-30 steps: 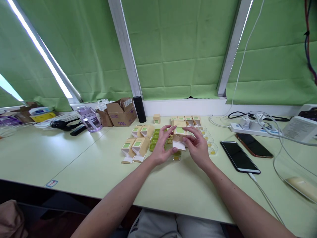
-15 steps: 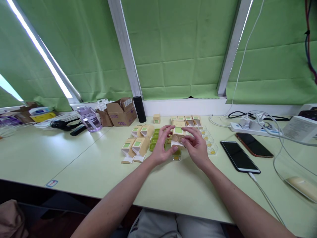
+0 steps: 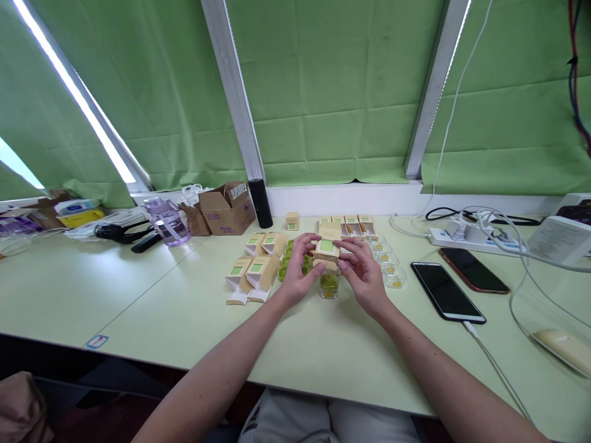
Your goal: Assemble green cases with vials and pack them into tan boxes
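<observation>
A small tan box with a green label (image 3: 327,247) is held between my two hands in the middle of the table. My left hand (image 3: 299,271) has its fingers on the box's left side. On the other side, my right hand (image 3: 362,271) grips it with bent fingers. Just below the box sits a clear cup with green contents (image 3: 329,285). Several green cups (image 3: 284,268) stand left of my hands, partly hidden by my left hand. Clear cups with yellow centres (image 3: 394,277) lie to the right. Open tan boxes (image 3: 261,272) stand further left.
More tan boxes (image 3: 367,225) form a row behind my hands, and one small box (image 3: 292,221) stands apart. Two phones (image 3: 447,291), cables and a power strip (image 3: 475,240) lie right. A cardboard box (image 3: 227,212), black cylinder (image 3: 260,203) and purple bottle (image 3: 167,223) stand back left.
The held box has shifted slightly left, and its white flap at the front no longer shows. More of the green cup below it is visible.
</observation>
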Tool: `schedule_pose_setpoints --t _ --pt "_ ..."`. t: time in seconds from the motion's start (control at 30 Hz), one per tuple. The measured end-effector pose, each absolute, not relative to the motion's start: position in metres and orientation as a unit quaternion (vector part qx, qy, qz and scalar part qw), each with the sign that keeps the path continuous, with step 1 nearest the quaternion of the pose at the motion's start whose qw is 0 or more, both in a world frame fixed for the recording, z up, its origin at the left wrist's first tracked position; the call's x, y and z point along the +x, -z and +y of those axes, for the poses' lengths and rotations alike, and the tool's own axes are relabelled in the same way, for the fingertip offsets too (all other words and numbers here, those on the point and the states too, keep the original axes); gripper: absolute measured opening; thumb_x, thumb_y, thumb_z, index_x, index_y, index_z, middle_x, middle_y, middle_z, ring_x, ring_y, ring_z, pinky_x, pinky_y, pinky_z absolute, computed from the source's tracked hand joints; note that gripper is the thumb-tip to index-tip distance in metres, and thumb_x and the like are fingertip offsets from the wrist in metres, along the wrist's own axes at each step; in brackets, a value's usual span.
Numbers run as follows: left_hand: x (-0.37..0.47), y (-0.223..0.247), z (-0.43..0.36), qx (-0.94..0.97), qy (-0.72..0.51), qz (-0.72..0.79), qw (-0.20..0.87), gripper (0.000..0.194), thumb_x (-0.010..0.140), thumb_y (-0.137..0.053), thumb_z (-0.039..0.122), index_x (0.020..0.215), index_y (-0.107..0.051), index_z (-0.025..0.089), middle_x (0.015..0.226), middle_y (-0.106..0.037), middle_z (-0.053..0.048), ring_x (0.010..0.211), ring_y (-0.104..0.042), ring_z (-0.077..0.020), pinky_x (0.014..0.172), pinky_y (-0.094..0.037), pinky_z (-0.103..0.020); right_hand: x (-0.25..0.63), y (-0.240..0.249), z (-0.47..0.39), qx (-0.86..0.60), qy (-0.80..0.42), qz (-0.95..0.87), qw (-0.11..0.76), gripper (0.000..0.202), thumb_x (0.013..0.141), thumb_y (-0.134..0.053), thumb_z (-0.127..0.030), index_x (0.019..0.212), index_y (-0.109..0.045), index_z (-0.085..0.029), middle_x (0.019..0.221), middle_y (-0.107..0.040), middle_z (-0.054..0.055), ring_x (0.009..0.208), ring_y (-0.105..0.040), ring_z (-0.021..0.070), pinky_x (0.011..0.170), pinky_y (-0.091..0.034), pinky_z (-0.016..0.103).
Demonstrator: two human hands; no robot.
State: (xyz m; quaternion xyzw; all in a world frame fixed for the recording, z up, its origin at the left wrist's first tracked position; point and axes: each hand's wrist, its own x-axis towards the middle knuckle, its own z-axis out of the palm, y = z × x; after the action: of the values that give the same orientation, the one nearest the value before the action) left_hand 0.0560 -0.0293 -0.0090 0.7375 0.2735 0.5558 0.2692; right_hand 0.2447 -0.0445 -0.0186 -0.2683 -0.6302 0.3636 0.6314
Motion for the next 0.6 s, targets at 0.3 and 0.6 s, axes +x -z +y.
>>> schedule_pose_setpoints --t 0.3,0.6 --pt "0.0578 0.0064 -0.0297 0.721 -0.573 0.269 0.281 0.051 0.094 -0.069 0.052 0.135 -0.052 0.025 0.14 -0.049 -0.012 0.114 -0.058 -0.0246 0.098 -0.05 -0.038 0.2429 0.0197 -0.0448 -0.254 -0.358 -0.637 0.634 0.035 0.096 -0.072 -0.043 0.131 -0.071 -0.035 0.14 -0.046 0.008 0.1 -0.071 0.0176 0.101 -0.061 0.044" --pt "0.0583 0.0074 -0.0301 0.711 -0.579 0.285 0.278 0.049 0.093 -0.069 0.053 0.131 -0.053 0.026 0.139 -0.051 -0.011 0.115 -0.058 -0.0247 0.096 -0.05 -0.037 0.2431 0.0216 -0.0453 -0.258 -0.348 -0.646 0.629 0.038 0.095 -0.074 -0.044 0.131 -0.07 -0.036 0.14 -0.046 0.008 0.101 -0.071 0.0181 0.101 -0.062 0.044"
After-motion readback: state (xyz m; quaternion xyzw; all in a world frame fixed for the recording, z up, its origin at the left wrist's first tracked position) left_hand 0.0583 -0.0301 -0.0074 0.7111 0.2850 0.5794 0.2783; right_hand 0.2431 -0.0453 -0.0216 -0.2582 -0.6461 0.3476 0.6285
